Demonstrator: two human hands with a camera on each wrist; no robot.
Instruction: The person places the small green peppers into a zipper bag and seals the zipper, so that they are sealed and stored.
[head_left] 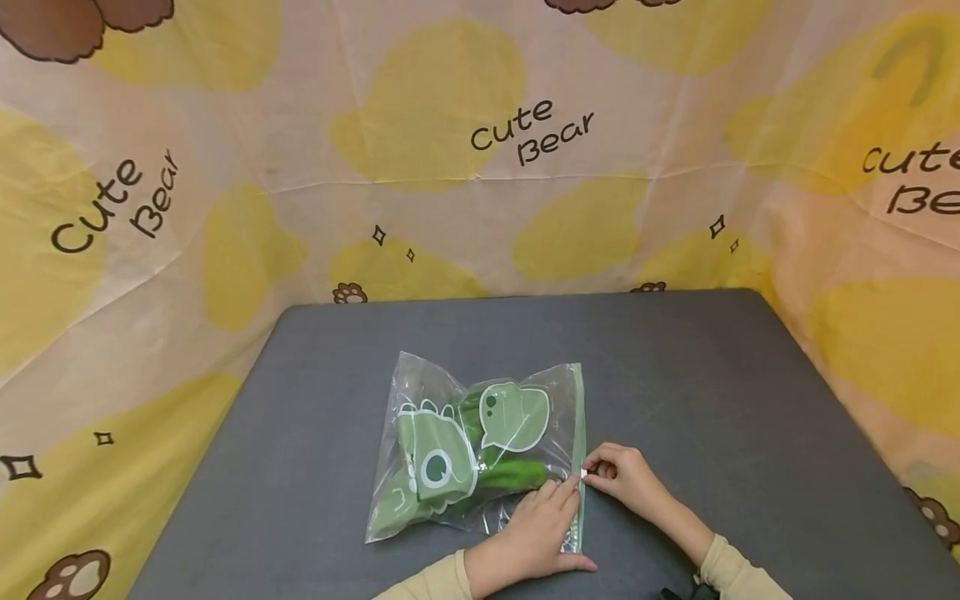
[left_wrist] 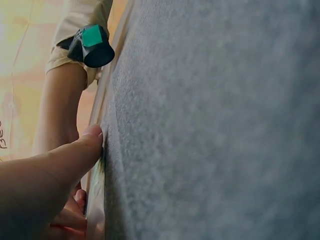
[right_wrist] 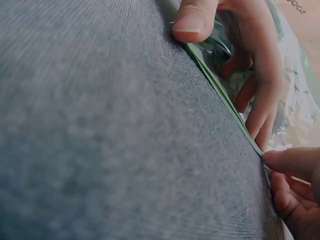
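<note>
A clear zip bag (head_left: 517, 408) with a green printed dinosaur lies flat on the grey table, something bright green (head_left: 513, 473) inside it. My left hand (head_left: 536, 529) rests on the bag's lower right part, fingers extended towards the green zip edge (head_left: 579, 417), thumb out past it. At that edge my right hand (head_left: 630, 482) pinches a small white zip slider (head_left: 584, 474) between thumb and forefinger. The right wrist view shows both hands at the green strip (right_wrist: 220, 90); the slider is hidden there. In the left wrist view the left thumb (left_wrist: 75, 155) lies along the edge.
The grey table (head_left: 712, 375) extends around the bag on all sides. A patterned cloth (head_left: 450, 208) hangs behind it and along both sides. A black wrist camera (left_wrist: 97, 50) with a green patch sits on the right sleeve.
</note>
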